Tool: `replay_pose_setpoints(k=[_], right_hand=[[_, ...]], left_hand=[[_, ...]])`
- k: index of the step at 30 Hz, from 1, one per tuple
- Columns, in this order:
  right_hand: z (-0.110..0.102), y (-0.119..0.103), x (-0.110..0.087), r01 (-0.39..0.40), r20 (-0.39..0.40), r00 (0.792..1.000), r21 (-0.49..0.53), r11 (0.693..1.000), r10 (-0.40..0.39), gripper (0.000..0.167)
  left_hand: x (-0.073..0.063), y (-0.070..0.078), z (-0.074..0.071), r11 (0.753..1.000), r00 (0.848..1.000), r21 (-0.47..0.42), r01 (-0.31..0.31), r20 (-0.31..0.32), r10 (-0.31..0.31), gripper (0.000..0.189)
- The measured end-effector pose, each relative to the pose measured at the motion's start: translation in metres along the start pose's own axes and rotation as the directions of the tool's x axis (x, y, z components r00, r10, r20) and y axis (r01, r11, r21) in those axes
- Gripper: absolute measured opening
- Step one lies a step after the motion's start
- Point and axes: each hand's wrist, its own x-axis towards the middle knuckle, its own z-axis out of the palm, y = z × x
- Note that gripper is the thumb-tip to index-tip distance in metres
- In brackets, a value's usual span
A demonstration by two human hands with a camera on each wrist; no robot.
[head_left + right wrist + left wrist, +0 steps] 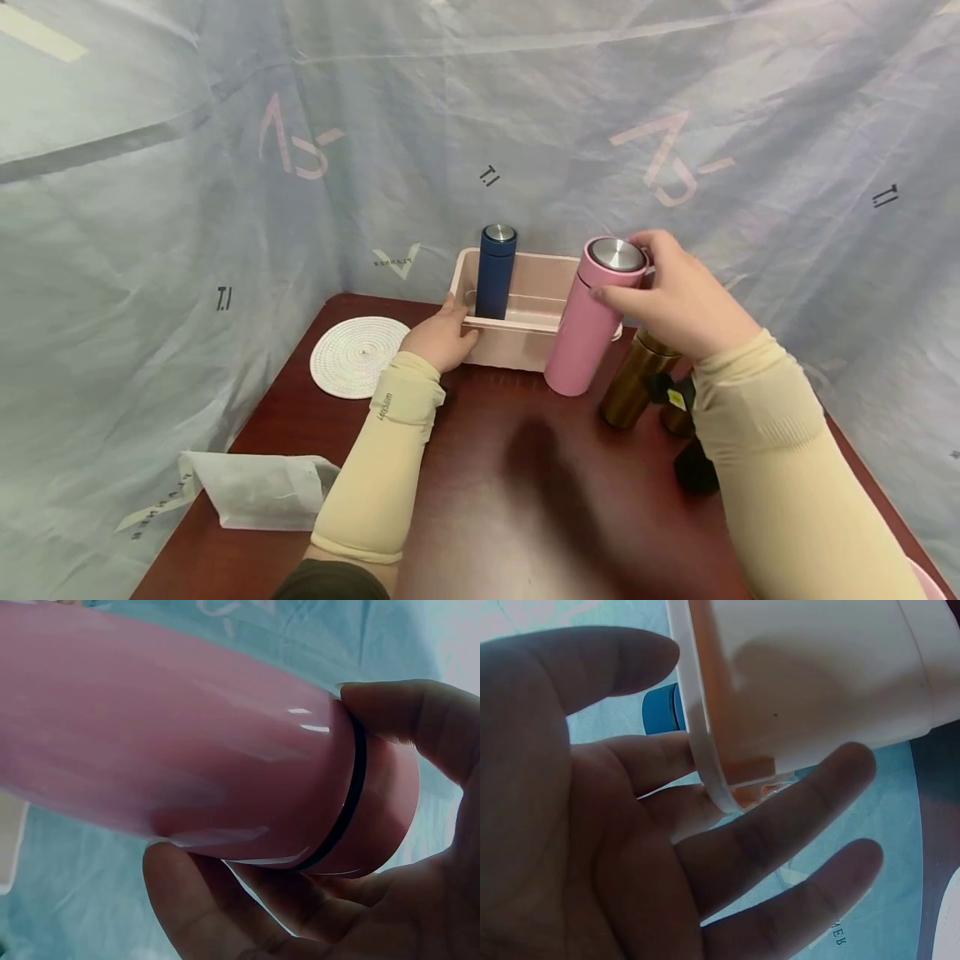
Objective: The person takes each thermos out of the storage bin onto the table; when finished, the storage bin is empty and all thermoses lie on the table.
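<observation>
A pink thermos (581,329) with a silver lid top is gripped near its lid by my right hand (671,292), tilted and raised above the table. In the right wrist view, the thumb and fingers wrap around the pink thermos (187,742) by its dark ring. My left hand (442,333) holds the left front corner of a pale pink bin (510,346), with thumb and fingers about its rim. The left wrist view shows two fingers passing behind the bin (817,690) and the other two spread. Inside the bin stands a blue thermos (495,279).
Golden-brown bottles (633,383) stand near the right forearm, partly hidden by it. A round white woven mat (358,357) lies left of the bin. Nearer on that side is a white pouch (266,492). Grey sheeting (420,125) hangs behind the dark red table (480,500).
</observation>
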Motion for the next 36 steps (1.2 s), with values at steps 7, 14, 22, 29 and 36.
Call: replay_pose_setpoints(k=[7,14,22,29,36], right_hand=[[0.002,0.024,-0.037,-0.015,-0.024,1.0,-0.047,0.999,0.014,0.075],[0.008,0.05,-0.065,0.0,-0.046,0.999,-0.113,0.994,-0.005,0.072],[0.023,0.079,-0.075,-0.004,-0.05,0.999,-0.1,0.995,-0.001,0.072],[0.036,0.095,-0.073,-0.052,-0.051,0.998,-0.086,0.995,0.048,0.075],[0.046,0.106,-0.068,-0.09,-0.06,0.995,-0.13,0.987,0.083,0.075]], left_hand=[[-0.002,-0.01,-0.007,1.0,1.0,-0.009,0.005,-0.002,-0.005,0.063],[-0.007,-0.016,-0.014,1.0,1.0,-0.026,0.018,-0.002,-0.018,0.063],[-0.009,-0.02,-0.017,0.999,1.0,-0.033,0.015,-0.005,-0.015,0.064],[-0.013,-0.019,-0.015,0.999,1.0,-0.03,0.018,0.008,-0.018,0.064],[-0.015,-0.019,-0.015,1.0,1.0,-0.028,0.013,0.0,-0.013,0.063]])
